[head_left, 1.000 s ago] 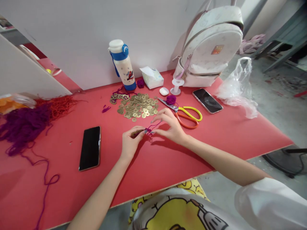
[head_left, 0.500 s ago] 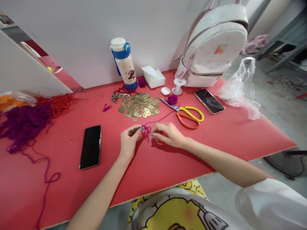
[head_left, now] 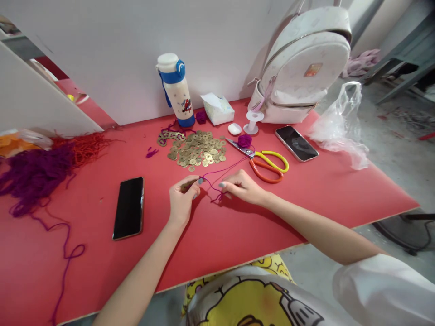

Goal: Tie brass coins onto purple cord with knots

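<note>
My left hand (head_left: 183, 195) is closed on brass coins (head_left: 186, 186), mostly hidden by the fingers, with purple yarn coming out at the thumb tip. My right hand (head_left: 242, 188) pinches the purple yarn (head_left: 215, 186) between thumb and forefinger, and a loose end hangs below the fingertips. Another strand runs from my left hand up to a small purple yarn ball (head_left: 244, 141). That ball rests against the blades of scissors (head_left: 268, 166) with one yellow and one orange handle. Beyond my hands lies a pile of brass coins with holes (head_left: 199, 147).
A dark phone (head_left: 129, 208) lies left of my hands; another phone (head_left: 297, 143) is at the right. Behind the coins stand a bottle (head_left: 176, 90), a tissue pack (head_left: 219, 111), a white spool (head_left: 253, 122) and a backpack (head_left: 302, 68). Purple yarn (head_left: 37, 174) heaps at the left.
My right hand has moved slightly right, drawing the yarn out from the bunched loops near my left thumb into a longer strand. My left hand stays nearly in place.
</note>
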Action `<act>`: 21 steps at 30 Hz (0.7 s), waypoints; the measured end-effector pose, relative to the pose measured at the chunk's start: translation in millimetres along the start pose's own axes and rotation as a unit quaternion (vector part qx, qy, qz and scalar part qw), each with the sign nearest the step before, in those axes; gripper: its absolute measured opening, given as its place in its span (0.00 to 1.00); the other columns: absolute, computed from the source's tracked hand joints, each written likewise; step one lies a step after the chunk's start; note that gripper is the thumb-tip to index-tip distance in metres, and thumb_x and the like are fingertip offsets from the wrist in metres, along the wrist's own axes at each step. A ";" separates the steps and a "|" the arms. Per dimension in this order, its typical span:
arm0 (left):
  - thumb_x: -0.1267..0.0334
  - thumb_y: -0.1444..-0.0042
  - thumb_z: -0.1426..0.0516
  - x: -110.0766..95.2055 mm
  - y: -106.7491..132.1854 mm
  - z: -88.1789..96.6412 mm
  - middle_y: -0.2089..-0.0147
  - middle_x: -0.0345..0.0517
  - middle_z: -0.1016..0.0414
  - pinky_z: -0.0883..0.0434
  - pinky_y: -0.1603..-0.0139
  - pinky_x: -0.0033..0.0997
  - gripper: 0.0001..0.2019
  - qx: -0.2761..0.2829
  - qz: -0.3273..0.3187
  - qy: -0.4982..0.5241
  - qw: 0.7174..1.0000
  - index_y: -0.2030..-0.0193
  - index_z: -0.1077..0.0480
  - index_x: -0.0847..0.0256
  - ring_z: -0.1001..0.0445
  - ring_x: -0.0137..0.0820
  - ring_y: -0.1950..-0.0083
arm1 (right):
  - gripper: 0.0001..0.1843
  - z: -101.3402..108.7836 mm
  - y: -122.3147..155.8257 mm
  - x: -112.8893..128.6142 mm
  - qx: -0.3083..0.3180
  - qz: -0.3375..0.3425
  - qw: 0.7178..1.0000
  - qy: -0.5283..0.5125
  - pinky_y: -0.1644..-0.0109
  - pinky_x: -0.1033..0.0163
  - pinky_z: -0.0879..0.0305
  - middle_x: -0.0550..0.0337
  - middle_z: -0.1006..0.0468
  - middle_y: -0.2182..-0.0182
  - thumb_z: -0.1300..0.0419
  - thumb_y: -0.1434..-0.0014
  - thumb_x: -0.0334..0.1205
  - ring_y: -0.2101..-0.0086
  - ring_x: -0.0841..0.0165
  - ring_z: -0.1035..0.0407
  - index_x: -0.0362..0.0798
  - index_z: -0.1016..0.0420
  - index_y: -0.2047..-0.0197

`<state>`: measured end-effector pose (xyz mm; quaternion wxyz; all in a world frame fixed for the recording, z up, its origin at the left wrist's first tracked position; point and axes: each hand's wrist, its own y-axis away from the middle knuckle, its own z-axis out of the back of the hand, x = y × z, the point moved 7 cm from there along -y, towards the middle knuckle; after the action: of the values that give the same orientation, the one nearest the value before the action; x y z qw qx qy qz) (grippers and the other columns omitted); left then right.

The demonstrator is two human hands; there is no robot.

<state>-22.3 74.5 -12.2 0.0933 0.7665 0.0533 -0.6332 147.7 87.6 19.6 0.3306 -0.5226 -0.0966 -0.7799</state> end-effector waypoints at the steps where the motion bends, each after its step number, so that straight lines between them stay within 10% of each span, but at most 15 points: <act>1: 0.57 0.56 0.31 0.9 -0.2 0.7 0.80 0.35 0.36 0.42 0.75 0.25 0.13 -0.003 0.001 -0.003 1.000 0.67 0.21 0.63 0.42 0.22 0.78 | 0.33 7.7 0.4 0.4 -0.043 0.003 0.999 -0.002 0.70 0.65 0.44 0.61 0.31 0.82 0.54 0.30 0.55 0.79 0.73 0.38 0.45 0.29 0.81; 5: 0.55 0.56 0.31 1.9 -0.1 -0.2 0.79 0.36 0.36 0.42 0.75 0.25 0.14 0.004 0.003 -0.017 1.000 0.68 0.21 0.63 0.42 0.22 0.77 | 0.33 23.1 2.1 1.6 -0.147 0.011 0.988 0.050 0.69 0.64 0.44 0.60 0.36 0.78 0.53 0.31 0.55 0.77 0.72 0.39 0.45 0.26 0.80; 10: 0.55 0.57 0.30 1.4 1.3 -3.6 0.76 0.37 0.33 0.43 0.76 0.25 0.13 0.013 0.010 -0.015 1.000 0.69 0.21 0.63 0.43 0.22 0.77 | 0.15 0.5 -1.9 -4.7 -0.070 -0.010 0.994 0.084 0.66 0.66 0.42 0.61 0.27 0.69 0.39 0.36 0.51 0.73 0.71 0.36 0.48 0.22 0.58; 21: 0.57 0.59 0.28 4.4 5.9 -13.2 0.80 0.35 0.35 0.41 0.76 0.26 0.14 0.045 0.045 0.044 0.997 0.70 0.21 0.63 0.42 0.21 0.79 | 0.10 -30.7 -0.4 -0.8 0.050 0.026 0.988 0.144 0.67 0.68 0.43 0.59 0.27 0.69 0.42 0.34 0.38 0.69 0.72 0.33 0.46 0.23 0.66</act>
<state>-7.7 71.4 -13.7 0.0844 0.7987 -0.0056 -0.5958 124.6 73.0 5.6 0.3875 -0.3896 -0.0732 -0.8323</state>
